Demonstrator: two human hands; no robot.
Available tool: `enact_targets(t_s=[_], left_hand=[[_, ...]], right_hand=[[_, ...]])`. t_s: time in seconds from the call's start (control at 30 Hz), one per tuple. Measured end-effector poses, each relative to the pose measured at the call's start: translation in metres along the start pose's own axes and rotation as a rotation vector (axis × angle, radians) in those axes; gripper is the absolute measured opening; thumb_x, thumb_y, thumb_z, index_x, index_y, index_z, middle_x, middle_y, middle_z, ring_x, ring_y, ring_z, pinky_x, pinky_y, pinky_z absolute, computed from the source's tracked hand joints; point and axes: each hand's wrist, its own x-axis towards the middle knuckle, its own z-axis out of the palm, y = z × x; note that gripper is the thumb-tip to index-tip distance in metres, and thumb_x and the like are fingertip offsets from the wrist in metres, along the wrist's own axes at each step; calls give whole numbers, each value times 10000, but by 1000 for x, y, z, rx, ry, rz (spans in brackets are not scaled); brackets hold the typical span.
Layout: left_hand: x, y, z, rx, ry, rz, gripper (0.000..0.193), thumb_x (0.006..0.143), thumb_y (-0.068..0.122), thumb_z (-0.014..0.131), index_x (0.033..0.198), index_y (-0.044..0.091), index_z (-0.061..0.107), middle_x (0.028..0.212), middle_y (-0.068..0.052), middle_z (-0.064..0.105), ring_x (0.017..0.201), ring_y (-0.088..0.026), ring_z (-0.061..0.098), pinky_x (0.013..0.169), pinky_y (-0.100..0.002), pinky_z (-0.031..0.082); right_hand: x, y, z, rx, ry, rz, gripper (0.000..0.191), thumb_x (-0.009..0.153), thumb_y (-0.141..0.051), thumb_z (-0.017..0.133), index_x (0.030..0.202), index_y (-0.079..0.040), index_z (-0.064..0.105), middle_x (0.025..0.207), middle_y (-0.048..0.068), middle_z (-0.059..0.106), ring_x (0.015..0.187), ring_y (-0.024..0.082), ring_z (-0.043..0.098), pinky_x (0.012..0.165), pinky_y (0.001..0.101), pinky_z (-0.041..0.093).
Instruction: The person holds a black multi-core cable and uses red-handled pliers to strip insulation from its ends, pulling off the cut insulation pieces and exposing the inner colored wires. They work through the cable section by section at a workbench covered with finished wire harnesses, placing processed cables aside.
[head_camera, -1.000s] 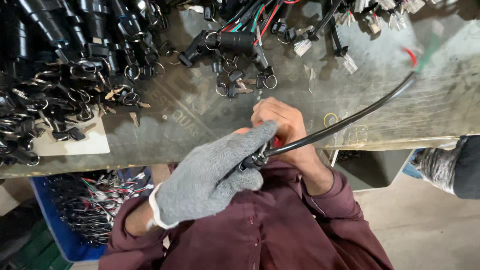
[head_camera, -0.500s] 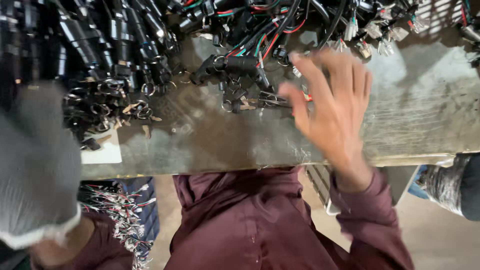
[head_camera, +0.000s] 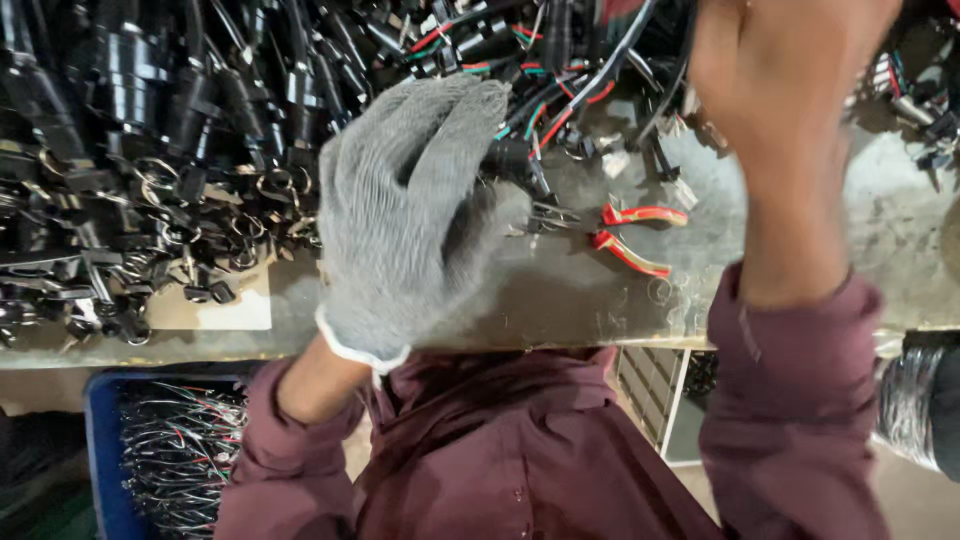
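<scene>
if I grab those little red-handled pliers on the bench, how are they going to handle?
The pliers look small and metal, so probably stiff and light. Their handles lie spread apart, so they may flop open or shut when lifted. Lying flat on the bench, they likely slide rather than roll.

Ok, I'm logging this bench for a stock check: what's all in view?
black connectors and rings: many, black, heaped at the bench's left
wires: a bundle, black, red and green, top centre
pliers: one, red-handled, lying on the bench
bench: one, grey
card: one, pale, front left edge
crate: one, blue, holding wires, below left
left hand: grey knit glove, over the bench
right hand: bare, blurred, raised
</scene>
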Motion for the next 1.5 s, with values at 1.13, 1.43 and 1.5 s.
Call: enact_targets(t_s=[1.13,1.43,1.5], left_hand=[[-60,24,17,-1656,38,-728,209,1027,165,610,1193,44,578,1087,-47,628,948,-132,602,811,-288,516],[-67,27,23,-1458,-61,-799,289,968,130,698,1201,-2,589,1072,-85,648,949,-173,624,804,-332,534],[-58,35,25,-1294,-55,-941,254,951,47,718,1128,-76,585,977,-124,591,822,-223,526,728,-360,450]], right_hand=[[-148,-156,-47,711,-210,-7,124,930,-154,650,1002,-55,630,720,67,607,609,271,633,553,396,457],[-140,-143,-30,630,-78,190,175,839,-23,682,1010,-40,649,938,149,689,870,340,682,786,407,539],[-127,-136,-56,848,-11,250,271,907,-172,587,1120,-18,653,1084,143,707,999,316,691,893,387,552]])
